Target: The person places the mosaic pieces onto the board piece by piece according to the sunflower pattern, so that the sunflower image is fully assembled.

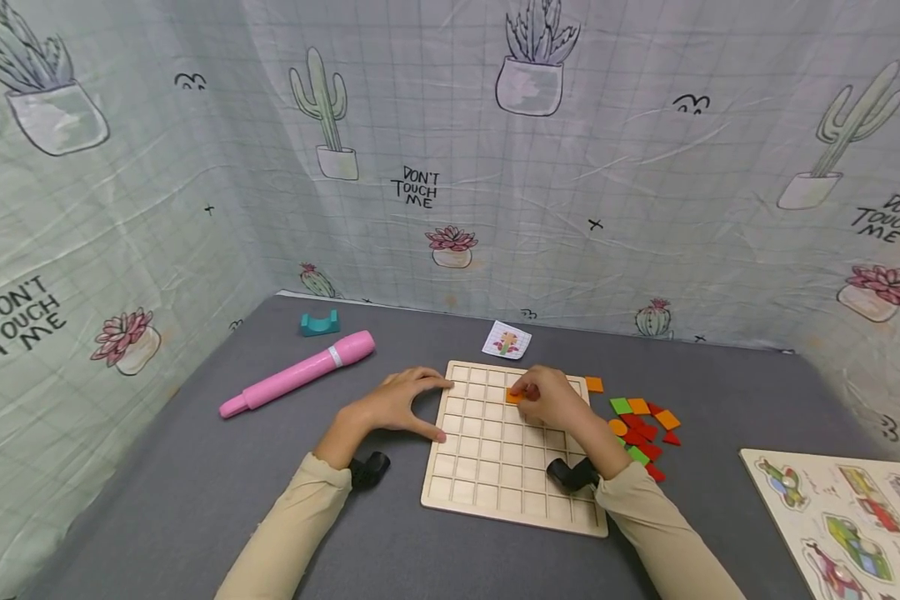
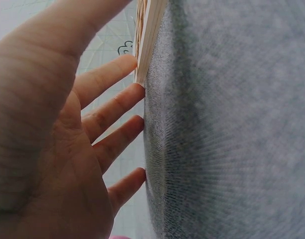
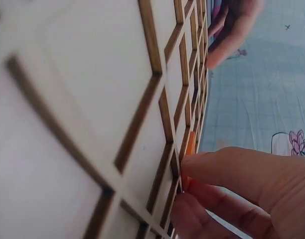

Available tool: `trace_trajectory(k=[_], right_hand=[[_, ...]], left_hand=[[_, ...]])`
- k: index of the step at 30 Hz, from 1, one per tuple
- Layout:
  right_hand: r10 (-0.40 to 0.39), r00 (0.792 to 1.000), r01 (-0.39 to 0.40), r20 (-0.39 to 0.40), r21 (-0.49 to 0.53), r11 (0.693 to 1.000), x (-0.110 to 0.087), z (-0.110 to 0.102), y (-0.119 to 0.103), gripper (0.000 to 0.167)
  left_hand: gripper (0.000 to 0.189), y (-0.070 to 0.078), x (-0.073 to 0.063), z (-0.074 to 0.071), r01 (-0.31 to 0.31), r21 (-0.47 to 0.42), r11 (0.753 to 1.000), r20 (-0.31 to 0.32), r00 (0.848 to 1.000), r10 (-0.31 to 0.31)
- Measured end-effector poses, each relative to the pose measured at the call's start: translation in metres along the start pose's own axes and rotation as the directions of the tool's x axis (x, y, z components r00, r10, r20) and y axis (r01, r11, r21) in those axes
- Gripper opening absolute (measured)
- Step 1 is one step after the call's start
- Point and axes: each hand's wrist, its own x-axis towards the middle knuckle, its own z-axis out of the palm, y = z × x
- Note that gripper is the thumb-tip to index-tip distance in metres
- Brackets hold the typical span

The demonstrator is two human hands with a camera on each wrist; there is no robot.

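A light wooden grid board [image 1: 480,475] lies flat on the table. At its left edge is my left hand [image 1: 401,404], thumb and fingers spread apart, tips touching the rim. In the left wrist view, the fingers [image 2: 115,107] reach out nearly straight beside the board's side [image 2: 151,35]. My right hand [image 1: 551,400] is over the upper middle of the grid, pinching an orange square tile [image 1: 512,398] low at a cell. From the right wrist view, the thumb [image 3: 217,169] covers part of the orange tile [image 3: 191,143].
Right of the board lie loose red, green and orange tiles [image 1: 637,425]. Behind it is a small pattern card [image 1: 507,341]. A pink pen-shaped stick [image 1: 292,377] and a teal holder [image 1: 319,323] lie left; a picture puzzle board [image 1: 817,500] sits far right.
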Motion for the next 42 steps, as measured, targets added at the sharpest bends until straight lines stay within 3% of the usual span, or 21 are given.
trace_trajectory(k=[4, 12, 18, 23, 29, 42], right_hand=[[0.015, 1.0, -0.015, 0.006, -0.02, 1.0, -0.001, 0.0, 0.0, 0.013], [-0.037, 0.999, 0.037, 0.005, -0.01, 0.999, -0.001, -0.002, 0.001, 0.012], [-0.017, 1.0, 0.016, -0.026, -0.011, 1.0, -0.006, -0.003, 0.002, 0.012], [-0.019, 0.998, 0.016, -0.067, -0.038, 0.999, -0.014, -0.009, 0.004, 0.009], [0.033, 0.997, -0.034, -0.069, -0.02, 0.999, -0.026, -0.02, 0.009, 0.009], [0.055, 0.993, -0.061, -0.1, -0.055, 0.997, -0.06, -0.042, 0.03, 0.011]], left_hand=[[0.081, 0.0, 0.001, 0.001, -0.001, -0.002, 1.0, 0.002, 1.0, 0.001], [0.082, -0.001, 0.002, 0.001, 0.002, 0.003, 1.0, 0.011, 1.0, -0.002], [0.082, 0.0, 0.001, 0.002, -0.001, -0.008, 1.0, 0.01, 1.0, 0.001], [0.082, -0.001, 0.001, 0.002, 0.003, -0.002, 1.0, 0.004, 1.0, -0.003], [0.082, -0.001, 0.001, 0.001, 0.0, -0.007, 1.0, 0.0, 1.0, 0.0], [0.082, -0.001, 0.0, 0.001, 0.001, -0.017, 1.0, -0.006, 1.0, -0.001]])
